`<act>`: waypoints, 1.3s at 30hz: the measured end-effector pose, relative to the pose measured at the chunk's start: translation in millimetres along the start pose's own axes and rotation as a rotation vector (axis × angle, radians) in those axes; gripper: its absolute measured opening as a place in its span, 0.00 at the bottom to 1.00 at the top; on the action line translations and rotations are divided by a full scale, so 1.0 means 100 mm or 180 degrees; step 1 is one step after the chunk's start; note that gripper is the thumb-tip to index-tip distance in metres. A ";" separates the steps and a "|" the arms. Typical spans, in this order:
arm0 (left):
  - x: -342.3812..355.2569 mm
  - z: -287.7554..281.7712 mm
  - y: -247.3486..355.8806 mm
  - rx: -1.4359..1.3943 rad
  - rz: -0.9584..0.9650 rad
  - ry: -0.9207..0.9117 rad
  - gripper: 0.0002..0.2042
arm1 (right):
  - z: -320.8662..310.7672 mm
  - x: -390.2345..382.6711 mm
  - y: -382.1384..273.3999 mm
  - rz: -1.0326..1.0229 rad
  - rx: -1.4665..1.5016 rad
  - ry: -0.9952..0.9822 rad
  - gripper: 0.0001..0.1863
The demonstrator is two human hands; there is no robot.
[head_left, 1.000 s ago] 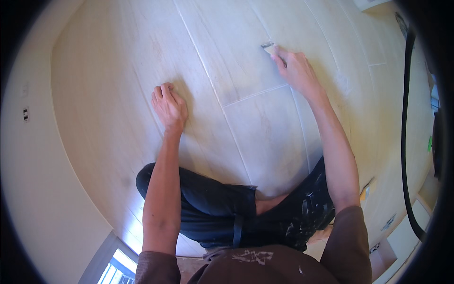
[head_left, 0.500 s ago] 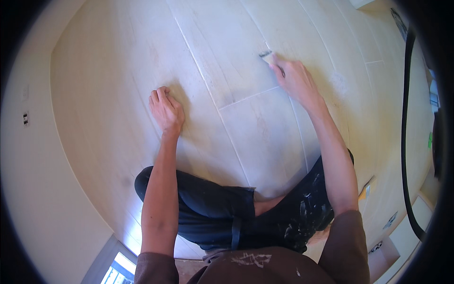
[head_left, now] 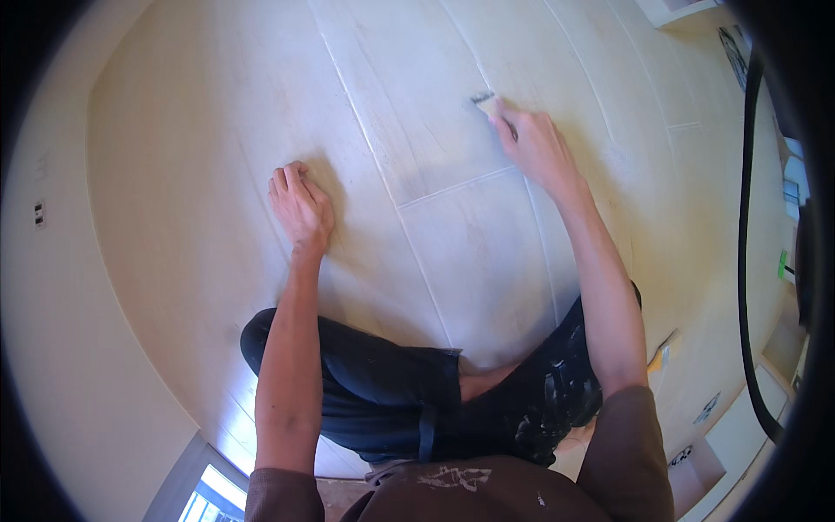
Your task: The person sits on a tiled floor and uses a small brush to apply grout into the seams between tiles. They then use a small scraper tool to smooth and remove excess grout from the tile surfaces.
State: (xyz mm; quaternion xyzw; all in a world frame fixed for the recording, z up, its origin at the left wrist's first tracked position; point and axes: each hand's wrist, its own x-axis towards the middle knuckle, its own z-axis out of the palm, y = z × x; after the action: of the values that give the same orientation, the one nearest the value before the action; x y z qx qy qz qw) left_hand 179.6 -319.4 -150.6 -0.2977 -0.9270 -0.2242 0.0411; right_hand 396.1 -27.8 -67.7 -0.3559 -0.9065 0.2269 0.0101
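Observation:
My right hand (head_left: 537,148) is closed around a small flat scraper (head_left: 484,103) with a pale body and a dark front edge. The scraper lies against the wood-look floor (head_left: 474,226), beside a long light joint line between the planks. Only its front part shows; my fingers cover the rest. My left hand (head_left: 300,209) rests on the floor to the left, fingers curled under. What those fingers hold, if anything, is hidden. I sit with my legs folded, in dark trousers (head_left: 383,365) with white smears on the right leg.
A tool with a yellow handle (head_left: 661,351) lies beyond my right knee. A black cable (head_left: 744,217) hangs down the right side. At the left rises a pale wall (head_left: 52,304) with an outlet (head_left: 39,214). A bright window (head_left: 211,496) shows at the lower left.
The whole view has shifted slightly. My right hand and the scraper are almost in the same place by the joint line. My left hand stays curled on the floor.

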 end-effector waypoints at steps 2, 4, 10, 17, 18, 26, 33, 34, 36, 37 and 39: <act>-0.01 0.00 0.02 0.0075 0.0048 0.0097 0.09 | 0.01 -0.10 0.03 0.0068 0.0051 -0.0087 0.19; -0.01 -0.01 0.05 0.0150 0.0074 0.0121 0.09 | 0.03 -0.02 0.02 0.0260 0.0123 -0.0214 0.20; -0.02 -0.02 0.04 0.0073 0.0085 0.0170 0.08 | 0.05 0.52 -0.10 -0.0165 0.0098 0.0218 0.21; 0.00 -0.01 0.02 0.0140 0.0094 0.0158 0.08 | 0.04 -0.12 0.05 0.0104 0.0032 -0.0106 0.20; 0.01 0.00 0.02 0.0141 0.0039 0.0134 0.09 | 0.06 0.00 0.03 0.0027 0.0079 -0.0012 0.19; 0.00 0.01 -0.02 0.0014 0.0000 0.0031 0.10 | 0.04 0.89 -0.14 -0.0175 -0.0132 0.0047 0.18; 0.01 -0.03 0.04 0.0134 -0.0068 -0.0019 0.10 | 0.01 0.56 -0.12 0.0000 0.0056 -0.0042 0.19; 0.00 -0.04 0.05 0.0139 0.0011 0.0059 0.10 | 0.02 0.67 -0.14 -0.0021 0.0063 -0.0007 0.19; 0.01 -0.04 0.05 0.0082 0.0066 0.0176 0.09 | 0.04 1.14 -0.24 -0.0149 -0.0104 0.0033 0.18; 0.01 -0.04 0.05 0.0135 0.0093 0.0167 0.09 | 0.06 1.30 -0.28 -0.0132 -0.0170 0.0040 0.18; 0.01 -0.04 0.05 0.0168 0.0125 0.0091 0.09 | 0.07 1.42 -0.26 -0.0187 -0.0082 0.0188 0.18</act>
State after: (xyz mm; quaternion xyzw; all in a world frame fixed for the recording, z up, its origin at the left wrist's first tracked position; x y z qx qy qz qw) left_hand 181.7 -317.1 -144.6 -0.3114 -0.9259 -0.2031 0.0666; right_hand 272.0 45.3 -83.5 -0.3358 -0.9187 0.2042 0.0390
